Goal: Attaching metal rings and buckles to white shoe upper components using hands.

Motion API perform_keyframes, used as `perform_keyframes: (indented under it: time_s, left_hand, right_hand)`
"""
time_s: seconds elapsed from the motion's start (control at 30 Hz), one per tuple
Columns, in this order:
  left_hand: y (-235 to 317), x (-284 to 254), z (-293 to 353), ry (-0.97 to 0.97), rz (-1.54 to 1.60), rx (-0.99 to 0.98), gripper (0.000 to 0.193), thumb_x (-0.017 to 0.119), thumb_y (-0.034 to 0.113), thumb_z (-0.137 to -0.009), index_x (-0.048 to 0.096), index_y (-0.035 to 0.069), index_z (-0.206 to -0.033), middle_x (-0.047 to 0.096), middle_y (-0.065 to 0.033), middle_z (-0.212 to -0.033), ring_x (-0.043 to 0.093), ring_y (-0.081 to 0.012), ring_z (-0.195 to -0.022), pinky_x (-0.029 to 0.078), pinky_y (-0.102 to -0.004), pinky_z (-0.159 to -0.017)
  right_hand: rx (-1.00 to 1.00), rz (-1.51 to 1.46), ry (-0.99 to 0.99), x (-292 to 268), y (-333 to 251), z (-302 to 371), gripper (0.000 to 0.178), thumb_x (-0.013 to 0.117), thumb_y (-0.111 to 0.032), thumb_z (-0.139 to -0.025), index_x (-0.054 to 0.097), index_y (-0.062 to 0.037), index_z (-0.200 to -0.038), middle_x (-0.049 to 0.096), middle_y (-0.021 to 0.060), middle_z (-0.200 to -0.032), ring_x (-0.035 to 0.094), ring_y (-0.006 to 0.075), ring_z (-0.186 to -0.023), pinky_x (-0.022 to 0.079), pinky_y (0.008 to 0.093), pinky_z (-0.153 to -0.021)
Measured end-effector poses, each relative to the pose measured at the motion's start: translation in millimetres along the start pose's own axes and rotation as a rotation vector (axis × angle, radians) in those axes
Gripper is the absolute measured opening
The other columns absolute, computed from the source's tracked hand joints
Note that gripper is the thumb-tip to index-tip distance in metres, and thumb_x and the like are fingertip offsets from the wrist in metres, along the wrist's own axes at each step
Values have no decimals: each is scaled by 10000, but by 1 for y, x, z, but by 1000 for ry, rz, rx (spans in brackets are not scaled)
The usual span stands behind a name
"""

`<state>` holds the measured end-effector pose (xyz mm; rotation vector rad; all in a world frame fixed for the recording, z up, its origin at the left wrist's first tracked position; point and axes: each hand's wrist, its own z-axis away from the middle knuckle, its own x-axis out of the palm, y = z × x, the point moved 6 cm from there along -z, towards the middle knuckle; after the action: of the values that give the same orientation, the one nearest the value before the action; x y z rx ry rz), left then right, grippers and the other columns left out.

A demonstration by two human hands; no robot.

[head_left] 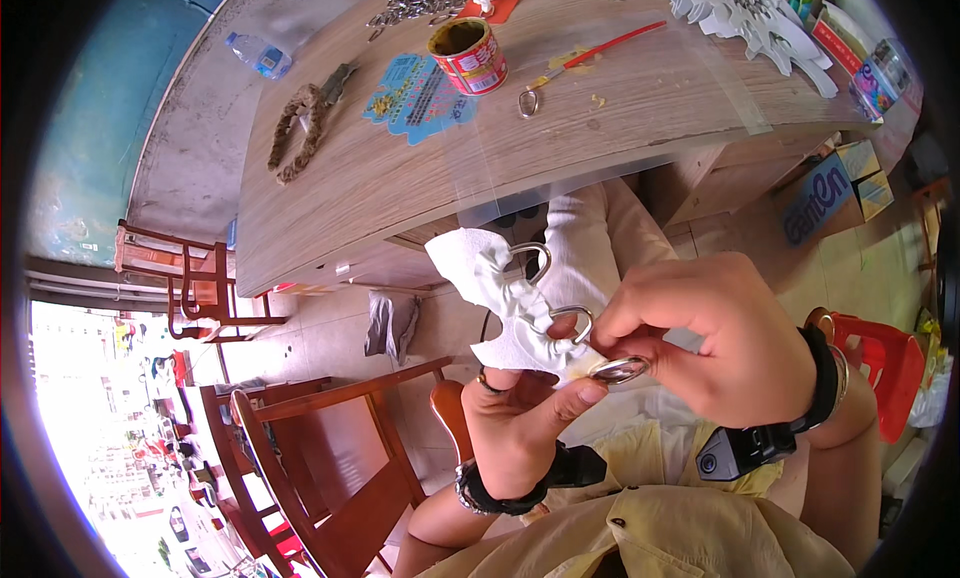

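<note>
Fingers of left hand [518, 436]: pinched on lower end of white, puckered fabric strip [510, 300]. Fingers of right hand [715, 338]: curled at shiny, oval-looking metal ring [622, 370]; cannot tell whether gripping. Extends upward and leftward from left fingertips, with two smooth, rounded metal loops [591, 324] along gathered right edge.

Head-worn view (fisheye), facing down — close above the hands [715, 343]

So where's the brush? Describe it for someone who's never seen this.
Start at the wood-grain table. On its top, find the open red tin beside the blue sheet; the brush lies just right of the tin. Its long, thin, bright-red handle sets it apart from both.
</note>
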<state>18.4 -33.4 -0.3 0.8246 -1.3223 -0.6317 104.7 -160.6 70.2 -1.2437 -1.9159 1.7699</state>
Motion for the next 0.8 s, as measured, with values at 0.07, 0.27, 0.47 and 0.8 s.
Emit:
perform_keyframes:
  time_s: [0.07, 0.27, 0.47, 0.8]
  left_hand:
    - [-2, -1, -1, -30, 42, 15, 503, 686, -121, -779, 550, 0, -1249, 582, -95, -1216, 555, -187, -1111, 461, -353, -964]
    - [-1, -1, -2, 4, 30, 15, 501, 685, -121, -773, 548, -13, -1243, 585, -88, -1210, 560, -175, -1096, 456, -345, -963]
    - [0, -3, -4, 114, 74, -39, 511, 711, -97, -751, 553, -7, -1229, 620, -79, -1146, 590, -167, -1047, 469, -329, -927]
    - [2, -9, -5, 175, 150, 78, 478, 695, -133, -735, 570, -19, -1182, 650, -102, -1083, 626, -177, -988, 491, -325, -894]
  right_hand:
    - [-40, 38, 29, -1, -5, -1, 192, 598, 110, -688, 649, -14, -826, 624, 113, -751, 609, 270, -658, 465, 284, -592]
    - [27, -3, 23, -2, -6, -1, 190, 591, 108, -756, 638, 7, -911, 631, 96, -758, 642, 179, -679, 497, 255, -628]
    - [99, -218, 104, -6, 2, 3, 107, 571, 40, -868, 634, 29, -954, 634, 83, -818, 605, 112, -733, 490, 252, -656]
    - [-164, 177, 411, 12, -16, 24, 212, 736, -8, -729, 670, -28, -930, 609, 85, -797, 592, 210, -637, 465, 298, -547]
